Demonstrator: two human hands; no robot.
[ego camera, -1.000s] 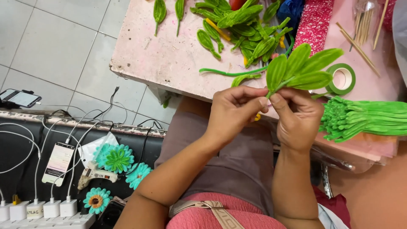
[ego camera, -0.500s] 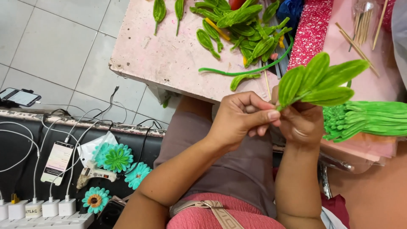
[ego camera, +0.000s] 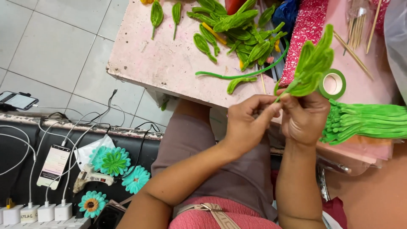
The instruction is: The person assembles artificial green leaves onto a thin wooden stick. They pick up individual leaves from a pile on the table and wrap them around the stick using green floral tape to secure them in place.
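Observation:
My right hand (ego camera: 304,118) grips the base of a bunch of fuzzy green pipe-cleaner leaves (ego camera: 313,63), which points up and to the right. My left hand (ego camera: 248,125) pinches the stem end of the same bunch with its fingertips, right beside the right hand. Both hands hover just off the near edge of a pink table (ego camera: 165,59). A roll of green tape (ego camera: 333,83) lies on the table just behind the bunch.
Loose green leaves and a long green stem (ego camera: 237,36) lie on the table. A stack of green pipe-cleaner pieces (ego camera: 364,122) sits right, wooden sticks (ego camera: 356,29) behind. Left on a dark bench: teal flowers (ego camera: 113,161), a glue gun (ego camera: 91,176), phones (ego camera: 53,165) and chargers.
The leaf bunch has swung from lying sideways to pointing upward, and both hands have shifted right, the left fingers moving along its stem end.

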